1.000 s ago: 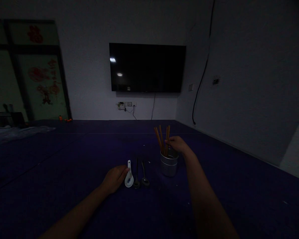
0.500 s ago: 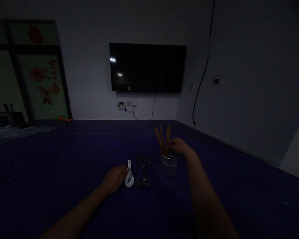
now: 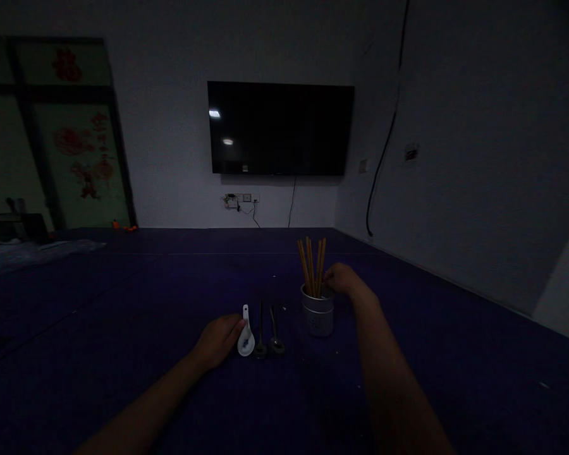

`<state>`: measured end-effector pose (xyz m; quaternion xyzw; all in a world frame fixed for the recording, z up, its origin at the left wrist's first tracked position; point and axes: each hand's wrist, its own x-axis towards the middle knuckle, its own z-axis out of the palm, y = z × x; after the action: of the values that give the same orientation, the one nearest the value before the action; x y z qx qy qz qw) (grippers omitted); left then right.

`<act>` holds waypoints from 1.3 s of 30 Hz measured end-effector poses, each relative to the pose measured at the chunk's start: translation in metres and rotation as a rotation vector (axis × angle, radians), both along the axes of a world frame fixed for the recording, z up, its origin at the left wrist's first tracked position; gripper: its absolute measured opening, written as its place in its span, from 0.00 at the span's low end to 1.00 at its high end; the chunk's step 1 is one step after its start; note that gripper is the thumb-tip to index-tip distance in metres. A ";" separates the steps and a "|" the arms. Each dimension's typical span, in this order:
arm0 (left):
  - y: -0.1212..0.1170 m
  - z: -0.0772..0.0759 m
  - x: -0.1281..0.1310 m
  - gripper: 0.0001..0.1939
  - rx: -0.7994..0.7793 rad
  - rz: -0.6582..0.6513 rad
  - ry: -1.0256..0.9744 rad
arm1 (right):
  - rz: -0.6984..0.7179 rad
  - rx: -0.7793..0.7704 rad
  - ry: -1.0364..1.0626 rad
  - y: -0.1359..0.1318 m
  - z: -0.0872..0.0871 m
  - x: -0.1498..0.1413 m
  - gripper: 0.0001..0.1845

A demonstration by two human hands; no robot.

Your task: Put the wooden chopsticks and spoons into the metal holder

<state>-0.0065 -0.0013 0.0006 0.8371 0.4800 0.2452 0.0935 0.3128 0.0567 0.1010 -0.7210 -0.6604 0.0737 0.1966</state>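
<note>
A white soup spoon (image 3: 246, 344) with a blue mark in its bowl lies on the dark blue tabletop, handle pointing away. My left hand (image 3: 219, 339) rests on the table at its left, fingers closed at the spoon's handle. Right of it, side by side, lie two metal spoons, a dark one (image 3: 260, 349) and another (image 3: 277, 345). A metal utensil holder (image 3: 318, 316) stands upright farther right with several wooden chopsticks (image 3: 312, 268) leaning in it. My right hand (image 3: 344, 279) has its fingers bent at the holder's far right rim; the fingertips are partly hidden.
The wide blue table (image 3: 180, 278) runs back to the wall, where a black television (image 3: 282, 129) hangs above sockets and wires. Clear plastic sheeting (image 3: 38, 256) lies at the left. Small orange items (image 3: 123, 226) are at the far edge. A black cable (image 3: 384, 158) hangs at right.
The holder has shifted slightly left and turned, with the chopsticks standing more upright and closer together. My right fingertips have moved a little away from the chopsticks. My left hand and the spoons stay put.
</note>
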 end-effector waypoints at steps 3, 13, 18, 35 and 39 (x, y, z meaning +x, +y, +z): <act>0.000 -0.001 0.000 0.26 0.002 0.004 0.003 | 0.000 -0.036 0.025 -0.003 0.002 -0.003 0.07; 0.003 -0.004 -0.002 0.26 -0.001 0.003 0.014 | 0.042 -0.142 0.249 -0.020 0.008 -0.008 0.02; 0.003 -0.004 -0.002 0.26 0.002 0.002 0.008 | 0.073 -0.181 0.340 -0.024 0.009 -0.010 0.05; 0.004 -0.005 -0.002 0.26 0.008 -0.003 0.015 | 0.118 -0.214 0.417 -0.023 0.004 -0.007 0.10; 0.003 -0.004 -0.001 0.26 0.004 0.006 0.016 | 0.104 -0.216 0.393 -0.022 0.006 -0.004 0.03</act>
<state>-0.0080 0.0013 -0.0038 0.8377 0.4828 0.2398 0.0872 0.3086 0.0348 0.1068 -0.6746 -0.6339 0.2931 0.2389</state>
